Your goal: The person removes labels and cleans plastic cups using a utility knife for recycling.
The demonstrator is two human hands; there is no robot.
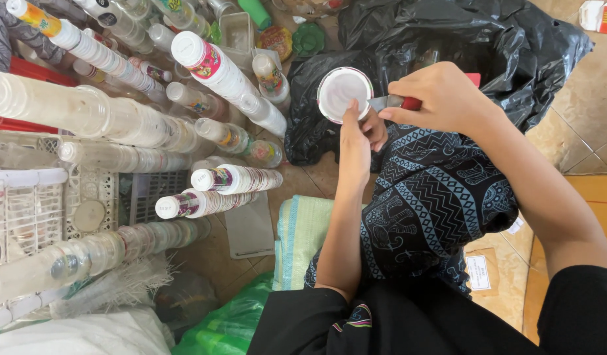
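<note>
My left hand point(357, 135) holds a clear plastic cup point(343, 92) with its white round top facing up, thumb and fingers on its lower rim. My right hand point(441, 98) grips a small knife with a red handle point(410, 103); the grey blade touches the cup's right edge. Both hands work above my knee, which is covered by dark blue patterned cloth point(435, 190). Behind the cup lies a black plastic bag point(448, 33).
Long stacks of nested plastic cups point(231, 79) lean to the left, several over white plastic baskets point(27, 210). A green bag point(224, 329) of cups sits near my lap. A folded mat point(300, 230) and tiled floor point(592, 118) lie around me.
</note>
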